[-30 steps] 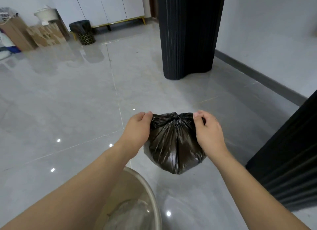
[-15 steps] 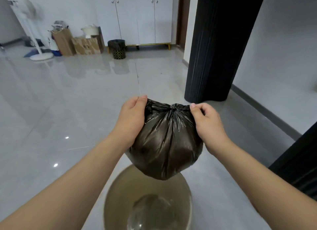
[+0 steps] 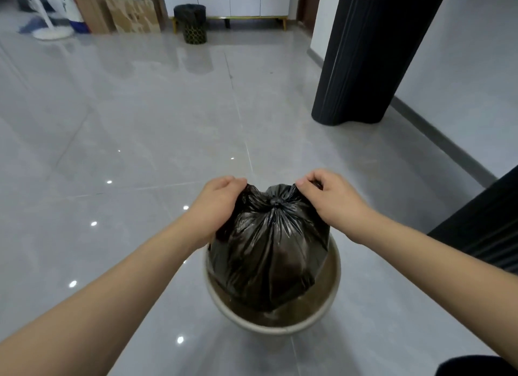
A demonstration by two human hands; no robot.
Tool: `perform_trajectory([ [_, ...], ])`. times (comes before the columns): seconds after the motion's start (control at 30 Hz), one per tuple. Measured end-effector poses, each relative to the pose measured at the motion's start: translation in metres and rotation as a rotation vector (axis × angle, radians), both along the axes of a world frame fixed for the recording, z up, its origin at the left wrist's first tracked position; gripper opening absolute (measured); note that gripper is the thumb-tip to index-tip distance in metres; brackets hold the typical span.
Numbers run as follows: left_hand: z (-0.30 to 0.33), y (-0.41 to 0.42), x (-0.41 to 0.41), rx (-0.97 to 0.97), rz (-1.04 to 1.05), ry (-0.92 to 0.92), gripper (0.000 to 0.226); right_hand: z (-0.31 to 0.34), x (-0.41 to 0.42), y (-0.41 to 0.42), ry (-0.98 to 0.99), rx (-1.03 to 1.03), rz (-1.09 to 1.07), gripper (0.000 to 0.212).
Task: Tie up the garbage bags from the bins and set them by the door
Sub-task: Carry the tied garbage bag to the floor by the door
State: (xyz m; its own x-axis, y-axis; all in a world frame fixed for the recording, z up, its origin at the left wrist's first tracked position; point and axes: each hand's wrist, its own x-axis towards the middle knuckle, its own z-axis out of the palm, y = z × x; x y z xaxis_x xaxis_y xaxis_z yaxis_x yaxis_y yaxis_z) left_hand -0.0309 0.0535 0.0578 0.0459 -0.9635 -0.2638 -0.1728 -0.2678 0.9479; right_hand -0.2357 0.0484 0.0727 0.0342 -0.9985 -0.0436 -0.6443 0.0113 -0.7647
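A full black garbage bag (image 3: 269,252) hangs over a round beige bin (image 3: 332,289) on the grey tiled floor, its lower part inside the bin's mouth. The bag's top is gathered into a small knot at the middle. My left hand (image 3: 217,204) grips the bag's left top flap, and my right hand (image 3: 330,199) pinches the right top flap. Both flaps are pulled up and apart from the knot. A second bin (image 3: 193,24), dark with a patterned wall and a black liner, stands far back by the white cabinets.
A wide black ribbed column (image 3: 364,53) rises at the right, and another black ribbed panel (image 3: 487,230) fills the right edge. Cardboard boxes (image 3: 131,14) and a white fan base (image 3: 51,32) stand at the back left. A grey skirting runs along the right wall.
The view has tilted down and the bag now sits lower, over the bin's mouth. Both hands keep hold of the bag's top flaps and have pulled them further apart.
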Motion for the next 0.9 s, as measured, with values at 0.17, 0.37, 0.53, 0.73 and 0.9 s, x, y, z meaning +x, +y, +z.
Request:
perform_trajectory([
  [0.17, -0.013, 0.000, 0.003, 0.090, -0.174, -0.142, 0.022, -0.014, -0.002, 0.009, 0.185, 0.040, 0.135, 0.022],
  [0.37, -0.020, 0.003, -0.001, 0.227, -0.298, -0.342, 0.019, -0.037, 0.002, 0.011, 0.343, 0.102, 0.254, 0.018],
  [0.53, -0.023, -0.002, 0.002, 0.231, -0.250, -0.335, 0.022, -0.042, 0.003, 0.008, 0.334, 0.123, 0.258, 0.023],
  [0.73, -0.010, -0.016, 0.007, 0.186, -0.106, -0.187, 0.015, -0.019, 0.005, -0.014, 0.180, 0.003, 0.113, 0.025],
  [0.9, 0.037, -0.042, 0.011, 0.187, 0.023, -0.076, 0.016, 0.029, 0.019, -0.045, 0.038, 0.012, 0.029, 0.025],
])
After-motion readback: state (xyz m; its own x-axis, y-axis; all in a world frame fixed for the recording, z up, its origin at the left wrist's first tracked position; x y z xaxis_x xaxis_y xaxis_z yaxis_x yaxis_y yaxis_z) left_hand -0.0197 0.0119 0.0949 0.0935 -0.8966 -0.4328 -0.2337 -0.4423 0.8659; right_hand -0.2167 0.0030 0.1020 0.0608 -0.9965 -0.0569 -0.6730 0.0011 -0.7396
